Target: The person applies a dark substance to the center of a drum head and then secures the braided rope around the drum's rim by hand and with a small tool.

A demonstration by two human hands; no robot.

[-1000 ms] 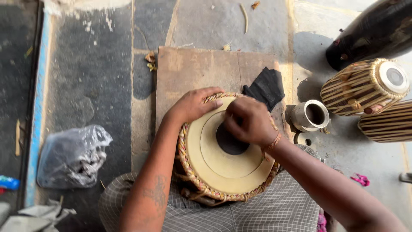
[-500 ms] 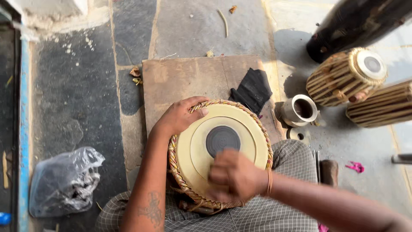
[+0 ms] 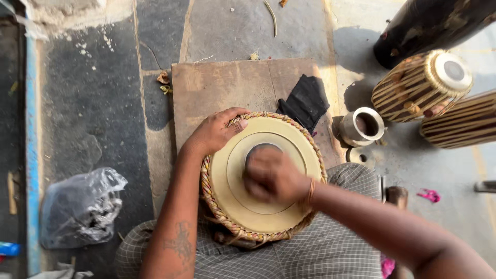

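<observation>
- A round drum (image 3: 243, 206) with a pale skin head and a braided straw-coloured rim rests on the person's lap, over checked cloth (image 3: 330, 248), at the near edge of a flat brown board (image 3: 222, 88) that lies on the stone floor.
- The left hand (image 3: 214, 132) lies on the drum's upper-left rim, fingers curved over the braid, thumb toward the skin; its grip is a loose hold on the rim.
- The right hand (image 3: 271, 175) sits on the middle of the drum head, over the dark centre patch (image 3: 258, 151), of which only the top edge shows. The hand is blurred, fingers curled in; whether its grip encloses anything cannot be told.
- A black cloth (image 3: 305, 101) lies on the board just beyond the drum's upper-right rim.
- A small metal cup (image 3: 361, 125) stands on the floor to the right of the board.
- Farther right lie two striped drum bodies (image 3: 421, 85), and a dark, larger drum body (image 3: 429, 23) lies at the top right corner.
- A crumpled clear plastic bag (image 3: 80, 206) lies on the floor well to the left.
- A small pink scrap (image 3: 429, 195) lies on the floor at the right.
</observation>
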